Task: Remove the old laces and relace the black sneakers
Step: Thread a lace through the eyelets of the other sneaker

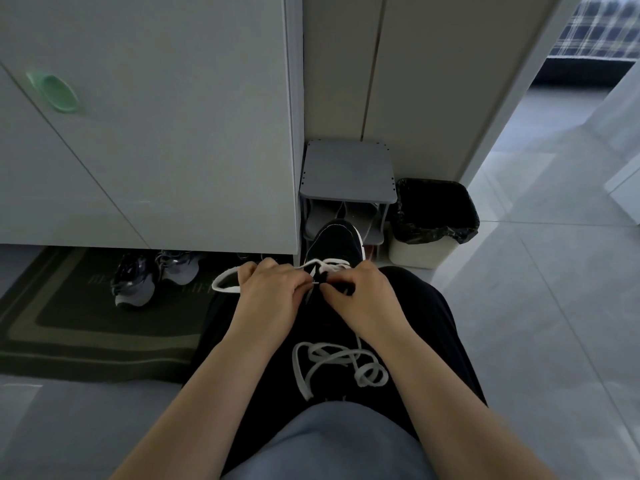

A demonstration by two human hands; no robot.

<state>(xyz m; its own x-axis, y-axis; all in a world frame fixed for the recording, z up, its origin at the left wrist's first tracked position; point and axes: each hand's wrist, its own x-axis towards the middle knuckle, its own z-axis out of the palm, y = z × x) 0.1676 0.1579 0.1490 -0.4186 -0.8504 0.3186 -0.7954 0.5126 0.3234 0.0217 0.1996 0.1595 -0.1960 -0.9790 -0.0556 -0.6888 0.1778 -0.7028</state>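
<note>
Flat white lace (pixel 341 363) tangled in loops on black-trousered lap; left hand (pixel 273 292) pinches its tip; right hand (pixel 363 296), fingers curled, pinches black white-soled sneaker (pixel 334 242) over knees; far: square grey stool (pixel 348 171), plastic-lined bin (pixel 434 220) right.

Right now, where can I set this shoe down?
Bare: the floor tiles right of the bin; the near part of the mat. Crowded: under the cabinet, with grey sneakers, and your lap, with a loose lace.

A single head-worn wide-angle view looks forward and down, close above the lap (pixel 433 323), white cabinet (pixel 156 133) upper left.
</note>
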